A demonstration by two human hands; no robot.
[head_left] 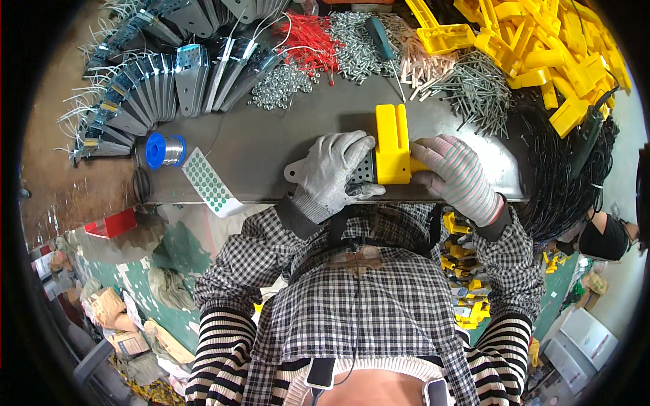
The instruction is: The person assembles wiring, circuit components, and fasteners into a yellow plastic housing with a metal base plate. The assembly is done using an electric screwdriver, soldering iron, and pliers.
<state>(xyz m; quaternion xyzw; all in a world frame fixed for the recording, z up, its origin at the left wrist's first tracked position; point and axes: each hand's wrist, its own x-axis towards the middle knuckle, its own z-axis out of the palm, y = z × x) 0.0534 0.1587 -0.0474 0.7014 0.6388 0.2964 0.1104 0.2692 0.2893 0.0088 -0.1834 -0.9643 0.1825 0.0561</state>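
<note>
Workshop bench: dark metal surface point(271, 149), crowded along its far edge.
- Heap of yellow plastic parts point(542, 47), far right.
- Fanned row of grey metal plates point(169, 81) with white wires, far left.
- Piles of silver screws point(359, 44) and nails point(474, 88), centre back; red ties point(308, 44) beside them.
- Perforated metal bracket point(301, 171), near edge, under the left hand point(332, 172), grip pressed flat on it.
- Yellow plastic block point(393, 145), standing on the bracket; right hand point(453, 172), grip closed around its right side.
- Blue solder spool point(164, 150), left.
</note>
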